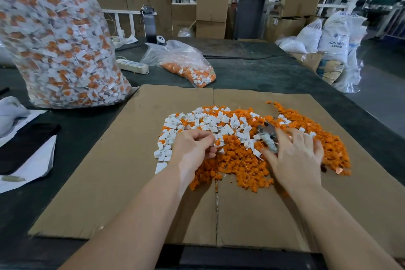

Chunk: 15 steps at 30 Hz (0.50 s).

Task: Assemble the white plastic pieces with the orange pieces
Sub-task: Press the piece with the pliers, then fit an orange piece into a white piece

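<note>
On the flat sheet of brown corrugated cardboard (122,171) lies a mixed heap: small white plastic pieces (210,124) scattered across the far and left side, small orange plastic pieces (238,160) thick beneath and to the right. The left hand (192,149) sits at the near left edge of the heap with its fingers curled in, thumb and forefinger pinching what looks like a white piece with a bit of orange at its tip; the exact part is too small to make out. The right hand (295,155) hovers over the heap with fingers spread and straight, blurred, clamped on nothing I can see, just beside a small grey metal object (268,136) that rests among the pieces.

The main risk, as I judge it, is the spread right hand sweeping loose pieces off the heap's right edge, where orange ones already lie thin toward the cardboard's border and the dark green table (252,72). A hurried grab could also take two pieces together, or knock the metal object deeper into the pile. The left hand's light pinch could let its piece slip back into the heap, where it is hard to tell from the others. The large clear plastic bag (59,46) of white and orange parts stands well apart on the left, out of harm
</note>
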Motion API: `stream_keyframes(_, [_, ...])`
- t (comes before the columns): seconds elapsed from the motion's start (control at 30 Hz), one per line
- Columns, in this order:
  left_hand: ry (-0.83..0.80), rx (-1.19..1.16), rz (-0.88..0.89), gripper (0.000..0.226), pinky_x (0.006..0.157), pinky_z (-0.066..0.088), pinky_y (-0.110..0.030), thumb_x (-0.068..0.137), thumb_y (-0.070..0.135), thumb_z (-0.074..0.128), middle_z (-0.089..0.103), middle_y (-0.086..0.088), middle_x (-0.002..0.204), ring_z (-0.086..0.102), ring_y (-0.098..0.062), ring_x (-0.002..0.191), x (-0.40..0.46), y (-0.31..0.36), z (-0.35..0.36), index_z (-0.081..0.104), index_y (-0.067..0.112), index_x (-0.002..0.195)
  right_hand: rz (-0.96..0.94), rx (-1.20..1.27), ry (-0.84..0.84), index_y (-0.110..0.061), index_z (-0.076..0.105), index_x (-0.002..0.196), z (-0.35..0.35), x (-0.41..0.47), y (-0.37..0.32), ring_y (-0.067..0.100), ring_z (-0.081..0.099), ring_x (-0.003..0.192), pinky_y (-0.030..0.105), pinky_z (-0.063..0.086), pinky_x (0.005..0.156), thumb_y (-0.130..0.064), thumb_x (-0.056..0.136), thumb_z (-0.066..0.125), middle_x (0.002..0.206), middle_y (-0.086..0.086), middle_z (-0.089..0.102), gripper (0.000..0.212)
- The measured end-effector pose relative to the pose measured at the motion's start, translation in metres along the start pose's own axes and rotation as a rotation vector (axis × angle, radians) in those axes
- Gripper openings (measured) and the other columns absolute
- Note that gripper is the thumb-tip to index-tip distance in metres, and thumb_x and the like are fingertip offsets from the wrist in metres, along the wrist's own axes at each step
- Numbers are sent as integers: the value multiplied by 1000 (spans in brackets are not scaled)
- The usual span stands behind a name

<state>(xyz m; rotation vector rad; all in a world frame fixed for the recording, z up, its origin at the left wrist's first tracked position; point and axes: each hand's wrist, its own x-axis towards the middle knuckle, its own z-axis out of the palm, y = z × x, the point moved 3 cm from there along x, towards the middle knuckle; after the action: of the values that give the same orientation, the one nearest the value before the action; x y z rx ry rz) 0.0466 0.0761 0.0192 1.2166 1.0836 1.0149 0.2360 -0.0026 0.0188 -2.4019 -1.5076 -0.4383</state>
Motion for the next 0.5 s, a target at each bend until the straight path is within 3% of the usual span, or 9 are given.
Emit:
stream_keyframes(0.07, [-23, 18, 17, 16, 51, 52, -17, 88, 2, 62, 65, -2, 62, 62, -6, 51, -2, 2, 3, 67, 14, 78, -229, 277, 128, -12, 58, 125, -8, -4, -25, 26, 54, 113, 40, 39, 100, -24, 88, 62, 120, 11, 60, 38])
stream_keyframes(0.17, [-81, 41, 51, 15, 50, 50, -16, 88, 2, 61, 65, -1, 59, 63, -7, 51, -4, 4, 8, 69, 11, 79, -483, 533, 170, -8, 67, 112, -14, -16, -56, 23, 62, 100, 27, 43, 91, -3, 84, 64, 104, 9, 68, 28])
stream_keyframes(0.37, [-174, 47, -6, 24, 58, 51, -15, 87, -1, 56, 69, 6, 70, 62, -4, 60, -7, 1, 5, 73, 17, 85, -474, 678, 186, -5, 71, 87, -13, -21, -63, 19, 62, 79, 30, 53, 72, 0, 79, 69, 83, 5, 67, 10])
stream_keyframes(0.5, [-244, 265, 147, 42, 68, 46, -11, 76, -3, 63, 65, 19, 91, 59, 3, 77, -12, 0, -2, 68, 37, 86, -435, 737, 156, -5, 70, 86, -9, -23, -64, 15, 62, 80, 31, 54, 72, -3, 81, 68, 82, 3, 67, 5])
